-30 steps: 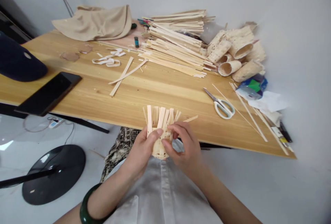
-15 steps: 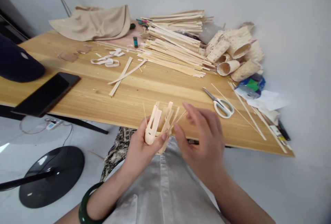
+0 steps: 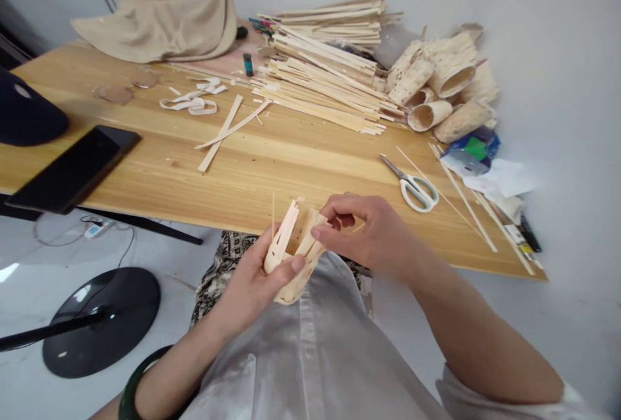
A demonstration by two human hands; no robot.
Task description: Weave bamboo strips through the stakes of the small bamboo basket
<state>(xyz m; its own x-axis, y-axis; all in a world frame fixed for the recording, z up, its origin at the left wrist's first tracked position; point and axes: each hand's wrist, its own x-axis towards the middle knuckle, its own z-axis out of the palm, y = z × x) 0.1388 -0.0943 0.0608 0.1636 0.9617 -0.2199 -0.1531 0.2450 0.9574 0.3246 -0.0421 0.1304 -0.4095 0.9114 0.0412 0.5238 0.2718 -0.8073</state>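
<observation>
A small, partly woven basket (image 3: 294,284) of pale flat strips is held close to my body, just off the table's front edge. Its loose strip ends stick up around the open top. My left hand (image 3: 264,274) is wrapped round its left side, thumb across the front. At the right rim, the thumb and fingers of my right hand (image 3: 361,229) pinch one of the upright strips (image 3: 315,231). The fingertips partly hide that strip's end. A thin sliver (image 3: 273,213) stands up at the basket's left.
White-handled scissors (image 3: 414,190) lie on the wooden table (image 3: 310,161), right of my hands. Behind are bundles of wooden strips (image 3: 330,90) and several woven tubes (image 3: 441,83). Two crossed strips (image 3: 226,132), a white ribbon (image 3: 194,101) and a dark phone (image 3: 75,164) are to the left.
My right hand has moved in to the basket's right rim and closed on a strip there. The basket has tilted slightly, and my left hand still holds it.
</observation>
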